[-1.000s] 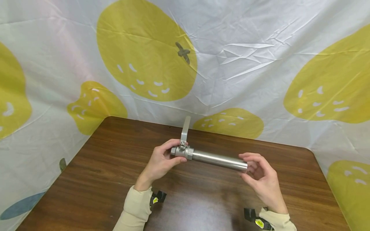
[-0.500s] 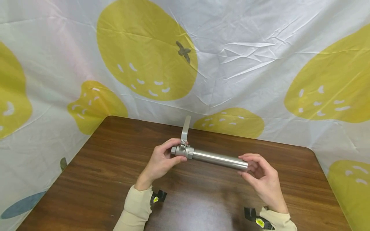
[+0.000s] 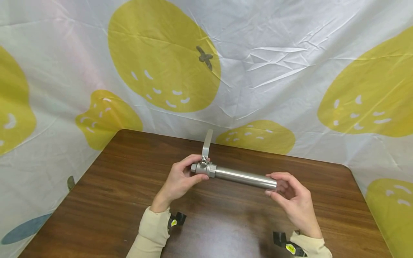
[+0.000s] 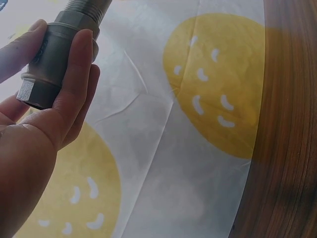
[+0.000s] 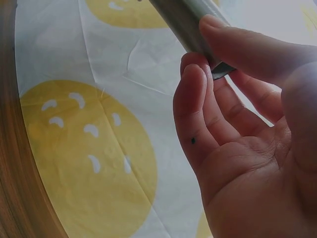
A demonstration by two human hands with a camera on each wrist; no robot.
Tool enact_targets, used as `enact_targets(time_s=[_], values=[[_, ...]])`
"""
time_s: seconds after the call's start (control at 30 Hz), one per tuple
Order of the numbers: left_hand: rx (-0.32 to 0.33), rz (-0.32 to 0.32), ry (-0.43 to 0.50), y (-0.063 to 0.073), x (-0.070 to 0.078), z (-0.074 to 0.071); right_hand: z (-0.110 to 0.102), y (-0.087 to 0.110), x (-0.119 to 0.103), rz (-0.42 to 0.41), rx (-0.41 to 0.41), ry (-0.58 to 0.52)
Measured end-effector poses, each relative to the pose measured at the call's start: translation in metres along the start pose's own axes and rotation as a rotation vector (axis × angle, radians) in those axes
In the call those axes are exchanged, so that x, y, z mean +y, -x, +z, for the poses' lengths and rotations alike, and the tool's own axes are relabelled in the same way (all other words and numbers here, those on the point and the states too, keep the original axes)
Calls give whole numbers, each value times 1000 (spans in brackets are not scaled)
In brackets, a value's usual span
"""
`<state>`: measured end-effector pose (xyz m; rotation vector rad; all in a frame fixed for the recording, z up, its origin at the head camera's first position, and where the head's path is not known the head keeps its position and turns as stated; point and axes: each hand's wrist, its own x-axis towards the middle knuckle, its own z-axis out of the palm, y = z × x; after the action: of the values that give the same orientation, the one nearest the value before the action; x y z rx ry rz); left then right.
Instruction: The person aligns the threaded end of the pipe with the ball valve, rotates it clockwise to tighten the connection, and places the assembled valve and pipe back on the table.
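My left hand [image 3: 179, 181] grips the body of a metal ball valve [image 3: 202, 168] between thumb and fingers. The valve's flat lever handle [image 3: 207, 145] points up and away, toward the table's far edge. From the valve's right side runs a shiny steel pipe [image 3: 246, 179], joined to it and tilted slightly down to the right. Around the pipe's free end, the thumb and fingers of my right hand [image 3: 295, 200] pinch it. Screw threads [image 4: 86, 7] show beside the valve's hex collar in the left wrist view. Both hands hold the piece above the table.
A brown wood-grain table [image 3: 106, 200] lies beneath the hands. Behind it and along its sides hangs a white cloth [image 3: 274, 71] printed with yellow fruit. Black wrist cameras [image 3: 280, 239] are strapped over the beige sleeves [image 3: 149, 229].
My right thumb and fingers have moved slightly at the pipe's end. The left hand and the valve stay almost where they were.
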<state>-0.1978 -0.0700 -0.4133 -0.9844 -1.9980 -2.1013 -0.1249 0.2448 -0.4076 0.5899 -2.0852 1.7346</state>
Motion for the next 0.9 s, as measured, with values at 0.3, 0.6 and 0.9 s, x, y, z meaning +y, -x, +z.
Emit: enact_targets(time_s=[0.3,0.6,0.9], values=[[3,14,7,0,0,0,-1,0,-2,37,11,83],[2,7,3,0,-1,0,-2,0,-4,101,21,233],[-4,17,1,0,0,0,-2,0,-3,44,9,235]])
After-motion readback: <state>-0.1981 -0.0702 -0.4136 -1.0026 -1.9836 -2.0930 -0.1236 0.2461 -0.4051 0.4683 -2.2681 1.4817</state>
